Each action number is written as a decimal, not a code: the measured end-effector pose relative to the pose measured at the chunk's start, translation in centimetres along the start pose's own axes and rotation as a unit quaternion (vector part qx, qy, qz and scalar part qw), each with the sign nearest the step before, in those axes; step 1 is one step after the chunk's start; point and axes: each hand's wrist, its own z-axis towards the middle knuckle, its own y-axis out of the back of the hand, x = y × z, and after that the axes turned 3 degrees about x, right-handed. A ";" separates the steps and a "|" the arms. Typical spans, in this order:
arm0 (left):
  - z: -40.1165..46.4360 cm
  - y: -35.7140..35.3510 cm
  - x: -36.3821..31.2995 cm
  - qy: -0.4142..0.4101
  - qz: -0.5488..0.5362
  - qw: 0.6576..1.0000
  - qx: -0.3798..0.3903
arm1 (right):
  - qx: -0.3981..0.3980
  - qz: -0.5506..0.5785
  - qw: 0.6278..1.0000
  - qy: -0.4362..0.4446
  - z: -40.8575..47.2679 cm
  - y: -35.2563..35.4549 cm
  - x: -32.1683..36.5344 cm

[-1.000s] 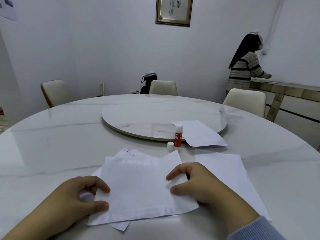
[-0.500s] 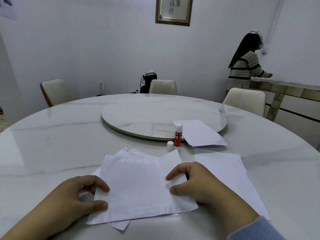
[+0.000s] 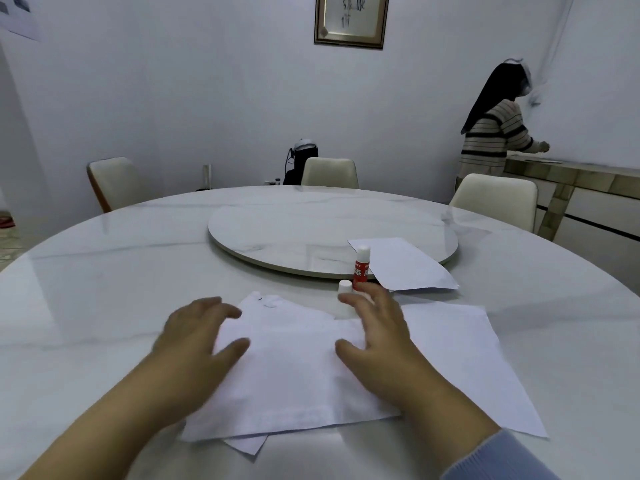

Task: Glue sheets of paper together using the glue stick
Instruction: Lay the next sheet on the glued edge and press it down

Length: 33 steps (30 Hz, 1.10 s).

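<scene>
Paper sheets are lying stacked at the near edge of the marble table, and we are resting both hands on them, left hand and right hand spread, gripping nothing. We are seeing the glue stick standing upright (its cap beside it) just beyond our right fingertips.

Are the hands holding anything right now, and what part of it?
Nothing is held. The left hand and right hand are open, fingers spread over the top paper sheet; neither has a grip on the glue stick.

White walls and a framed picture — cream chairs ring the round marble table.
</scene>
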 end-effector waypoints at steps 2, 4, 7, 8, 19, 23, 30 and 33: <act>0.5 -1.9 -2.0 -0.008 0.032 0.999 0.004 | 0.033 -0.046 0.998 0.005 0.4 -1.3 0.1; 0.6 -3.7 -2.6 -0.021 0.076 0.996 0.043 | 0.083 -0.117 0.990 -0.012 0.5 -2.5 -0.2; 0.6 -4.4 -1.6 -0.006 0.115 0.989 0.097 | 0.128 -0.183 0.973 -0.050 0.6 -3.4 -0.9; 0.6 -4.4 -1.2 -0.004 0.129 0.986 0.103 | 0.132 -0.194 0.970 -0.057 0.6 -3.5 -1.1; 0.1 -4.8 -1.1 0.061 0.157 0.982 0.086 | 0.063 -0.169 0.979 -0.093 0.2 -3.5 -1.1; 0.1 -4.9 -1.2 0.065 0.153 0.983 0.082 | 0.029 -0.155 0.984 -0.081 0.3 -2.9 -0.4; 0.2 -5.0 -0.9 0.063 0.132 0.987 0.069 | -0.118 0.121 0.977 -0.127 0.0 -1.6 -0.4; 0.3 -5.1 -0.8 0.068 0.121 0.989 0.059 | -0.134 0.154 0.972 -0.118 -0.1 -1.1 -0.6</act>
